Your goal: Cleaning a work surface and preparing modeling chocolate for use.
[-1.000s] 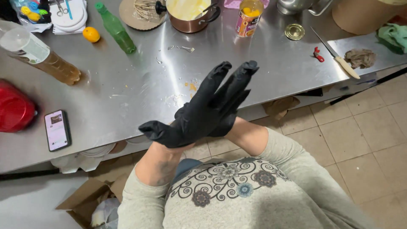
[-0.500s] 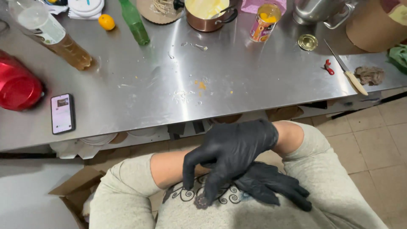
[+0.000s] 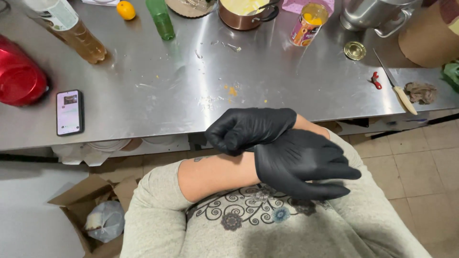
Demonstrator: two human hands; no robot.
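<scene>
Close to the chest, the left hand [image 3: 303,165], in a black glove, lies flat with fingers stretched toward the right, holding nothing. The right hand [image 3: 248,129], also gloved in black, is curled into a fist that pinches the cuff of the left glove at the wrist. Both hang just in front of the edge of the stainless steel table [image 3: 296,91], over a grey sweater with a floral print.

On the table, an open tin can [image 3: 309,24] shows yellow contents, its round lid [image 3: 355,50] lying beside it. A copper pot [image 3: 246,13] holds a pale yellow mass. A clear plastic bottle [image 3: 71,28] contains amber liquid; a green bottle [image 3: 161,20] stands near an orange fruit [image 3: 125,10]. A smartphone [image 3: 70,112] lies flat by a glossy red container [image 3: 19,76]. A knife [image 3: 397,86] with a pale handle rests at the right.
</scene>
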